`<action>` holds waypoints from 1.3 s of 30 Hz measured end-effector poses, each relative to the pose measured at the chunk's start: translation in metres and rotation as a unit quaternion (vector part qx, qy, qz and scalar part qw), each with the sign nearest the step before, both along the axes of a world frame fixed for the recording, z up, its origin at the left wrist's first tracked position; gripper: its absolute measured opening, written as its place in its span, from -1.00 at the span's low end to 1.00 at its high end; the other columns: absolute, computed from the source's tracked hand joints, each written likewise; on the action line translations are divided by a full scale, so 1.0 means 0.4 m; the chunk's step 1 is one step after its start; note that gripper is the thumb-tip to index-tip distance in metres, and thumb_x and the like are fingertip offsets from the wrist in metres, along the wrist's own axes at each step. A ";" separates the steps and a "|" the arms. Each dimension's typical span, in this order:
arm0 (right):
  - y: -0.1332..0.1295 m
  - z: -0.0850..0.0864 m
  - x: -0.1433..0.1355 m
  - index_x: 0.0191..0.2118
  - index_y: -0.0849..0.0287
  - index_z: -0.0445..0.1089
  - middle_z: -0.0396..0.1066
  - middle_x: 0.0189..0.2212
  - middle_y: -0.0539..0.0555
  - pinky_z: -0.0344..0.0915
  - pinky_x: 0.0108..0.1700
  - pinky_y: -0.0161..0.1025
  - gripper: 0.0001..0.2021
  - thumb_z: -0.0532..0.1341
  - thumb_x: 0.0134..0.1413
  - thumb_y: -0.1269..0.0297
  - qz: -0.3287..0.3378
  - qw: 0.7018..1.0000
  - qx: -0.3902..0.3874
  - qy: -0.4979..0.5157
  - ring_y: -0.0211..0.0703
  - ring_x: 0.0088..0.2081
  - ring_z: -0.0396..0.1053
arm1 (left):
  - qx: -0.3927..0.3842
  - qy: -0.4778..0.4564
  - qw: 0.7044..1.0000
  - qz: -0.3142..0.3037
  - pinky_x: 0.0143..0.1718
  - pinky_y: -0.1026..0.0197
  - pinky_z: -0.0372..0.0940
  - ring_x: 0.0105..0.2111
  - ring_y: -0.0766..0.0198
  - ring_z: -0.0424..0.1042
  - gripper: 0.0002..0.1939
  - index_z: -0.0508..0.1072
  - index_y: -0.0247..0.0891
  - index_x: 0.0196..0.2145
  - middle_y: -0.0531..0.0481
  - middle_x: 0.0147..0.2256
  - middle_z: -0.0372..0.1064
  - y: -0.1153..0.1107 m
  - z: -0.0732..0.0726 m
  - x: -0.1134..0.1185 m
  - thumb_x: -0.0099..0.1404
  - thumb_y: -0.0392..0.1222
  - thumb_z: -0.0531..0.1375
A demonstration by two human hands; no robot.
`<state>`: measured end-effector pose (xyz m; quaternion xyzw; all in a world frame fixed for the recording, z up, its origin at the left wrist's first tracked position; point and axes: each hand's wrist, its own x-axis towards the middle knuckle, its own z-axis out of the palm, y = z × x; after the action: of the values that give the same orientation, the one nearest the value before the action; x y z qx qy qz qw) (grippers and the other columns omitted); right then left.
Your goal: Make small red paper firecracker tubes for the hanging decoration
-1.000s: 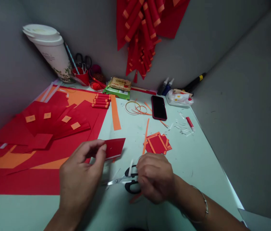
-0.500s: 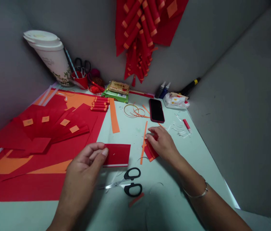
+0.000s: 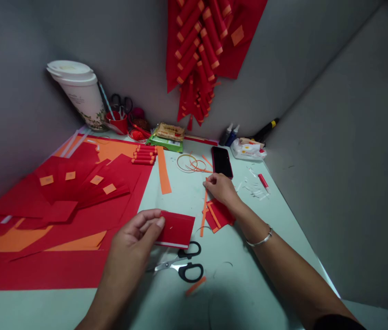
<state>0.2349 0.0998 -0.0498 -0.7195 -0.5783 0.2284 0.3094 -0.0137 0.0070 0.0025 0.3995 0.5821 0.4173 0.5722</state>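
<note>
My left hand [image 3: 142, 233] pinches a red paper rectangle [image 3: 176, 230] by its left end, thumb on top. A white strip runs along the paper's lower edge. With fingers closed, my right hand [image 3: 218, 187] is at the upper end of a narrow orange paper strip [image 3: 204, 214] lying on the table. Under my right wrist lie red paper pieces [image 3: 220, 214], one with an orange strip along it. Scissors [image 3: 176, 265] with black handles rest just below the red rectangle, blades to the left and slightly apart.
Red and orange sheets [image 3: 42, 270] cover the table's left side. Small red paper rolls [image 3: 144, 155], a wide orange strip [image 3: 164, 170] and a phone [image 3: 222, 162] lie farther back. A white lidded cup [image 3: 80, 96] stands at the wall. Firecracker-like red decorations [image 3: 197, 46] hang above.
My right hand has moved up and away from the red paper pieces to the orange strip's upper end. My left hand, still holding the red rectangle, appears slightly farther right. The view has shifted slightly.
</note>
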 end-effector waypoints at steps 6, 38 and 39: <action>-0.072 0.071 -0.032 -0.30 0.15 0.30 0.50 -0.32 0.08 0.35 -0.22 -0.22 -0.77 0.13 0.19 0.07 0.060 0.979 0.005 0.193 -0.17 -0.29 0.46 | -0.004 -0.007 1.000 -0.001 -0.40 0.24 0.42 -0.42 0.21 0.53 -0.73 0.52 -0.17 -0.30 0.05 -0.47 0.54 0.003 0.013 0.004 0.08 0.01 0.36; -0.287 0.121 -0.209 -0.40 0.13 0.50 0.52 -0.47 0.04 0.34 -0.45 -0.27 -0.91 0.23 0.01 0.35 0.068 0.982 0.078 0.157 -0.18 -0.45 0.44 | 0.096 0.182 0.975 -0.085 -0.31 0.26 0.39 -0.31 0.22 0.56 -0.79 0.52 -0.12 -0.21 0.02 -0.30 0.59 -0.045 0.001 0.044 0.30 -0.01 0.17; -0.288 0.119 -0.210 -0.40 0.13 0.49 0.52 -0.48 0.04 0.34 -0.45 -0.27 -0.91 0.22 0.01 0.34 0.068 0.983 0.080 0.154 -0.18 -0.45 0.44 | 0.097 0.184 0.974 -0.088 -0.32 0.26 0.39 -0.31 0.22 0.56 -0.79 0.52 -0.13 -0.22 0.02 -0.30 0.59 -0.047 0.003 0.045 0.30 -0.01 0.17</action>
<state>0.1510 -0.0153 -0.0021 -0.6078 -0.5880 0.3099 0.4346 0.0043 -0.0117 0.0036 0.5727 0.5966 0.3396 0.4482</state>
